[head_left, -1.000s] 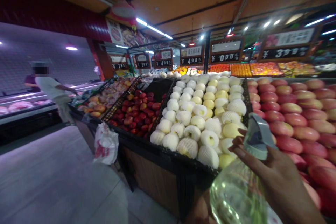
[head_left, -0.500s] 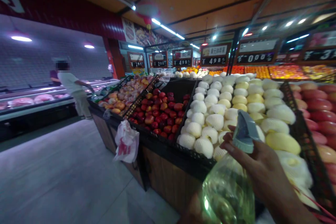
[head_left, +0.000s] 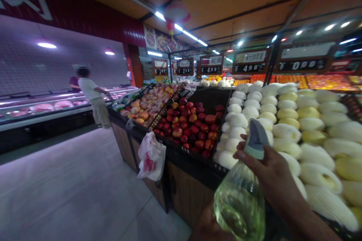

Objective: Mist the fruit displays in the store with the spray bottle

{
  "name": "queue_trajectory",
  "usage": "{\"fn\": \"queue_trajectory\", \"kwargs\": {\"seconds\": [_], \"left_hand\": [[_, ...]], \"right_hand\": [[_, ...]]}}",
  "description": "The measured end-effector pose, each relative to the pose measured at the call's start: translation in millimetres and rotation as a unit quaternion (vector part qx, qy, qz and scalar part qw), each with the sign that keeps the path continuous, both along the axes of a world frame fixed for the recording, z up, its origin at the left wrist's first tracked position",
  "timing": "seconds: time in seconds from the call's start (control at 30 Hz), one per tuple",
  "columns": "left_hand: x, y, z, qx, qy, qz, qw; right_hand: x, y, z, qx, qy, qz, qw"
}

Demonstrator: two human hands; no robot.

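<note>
In the head view, the right hand (head_left: 270,175) is gripping the spray bottle (head_left: 239,201) by its neck (head_left: 253,153), before netted fruit (head_left: 287,132); the left hand (head_left: 209,224) is showing beside its base, grip unclear. It is probably feeling heavy, slick; the neck is offering the firmest hold.

Dark red fruit (head_left: 194,128) heaped in black crate (head_left: 166,107); white-netted yellow fruit (head_left: 285,132) in rows just right. White plastic bag (head_left: 152,156) hanging at front of wood-panelled stand (head_left: 185,184). Price signs (head_left: 250,63) above. Person in white top (head_left: 88,89) near lit meat display (head_left: 48,116), left.
</note>
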State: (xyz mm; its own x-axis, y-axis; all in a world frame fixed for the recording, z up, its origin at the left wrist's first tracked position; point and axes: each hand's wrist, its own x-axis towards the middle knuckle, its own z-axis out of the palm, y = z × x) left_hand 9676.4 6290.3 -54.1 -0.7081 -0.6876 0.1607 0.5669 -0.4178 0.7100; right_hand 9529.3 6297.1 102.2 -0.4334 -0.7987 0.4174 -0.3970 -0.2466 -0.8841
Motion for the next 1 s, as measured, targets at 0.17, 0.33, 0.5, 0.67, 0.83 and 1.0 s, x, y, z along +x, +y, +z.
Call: {"fn": "queue_trajectory", "kwargs": {"seconds": [0.17,0.33,0.5,0.67,0.83,1.0], "left_hand": [[17,-7,19.7,0.085,0.021,0.027,0.996],[39,-17,30.0,0.080,0.030,-0.003,0.996],[50,-30,11.6,0.068,-0.005,0.002,0.998],[63,-36,9.7,0.047,-0.012,0.023,0.999],[60,-54,-3.7,0.053,-0.015,-0.003,0.998],[72,-69,-33.4,0.013,-0.081,0.068,0.994]], "right_hand": [[18,-15,-2.2,0.028,-0.012,0.009,0.999],[35,-27,-2.8,0.030,0.004,-0.009,0.999],[51,-37,-2.9,0.023,0.004,-0.013,1.000],[60,-45,-6.0,0.024,-0.025,0.018,0.999],[64,-56,-6.9,0.014,-0.009,0.012,1.000],[71,-74,-4.0,-0.005,0.027,0.026,0.999]]}}
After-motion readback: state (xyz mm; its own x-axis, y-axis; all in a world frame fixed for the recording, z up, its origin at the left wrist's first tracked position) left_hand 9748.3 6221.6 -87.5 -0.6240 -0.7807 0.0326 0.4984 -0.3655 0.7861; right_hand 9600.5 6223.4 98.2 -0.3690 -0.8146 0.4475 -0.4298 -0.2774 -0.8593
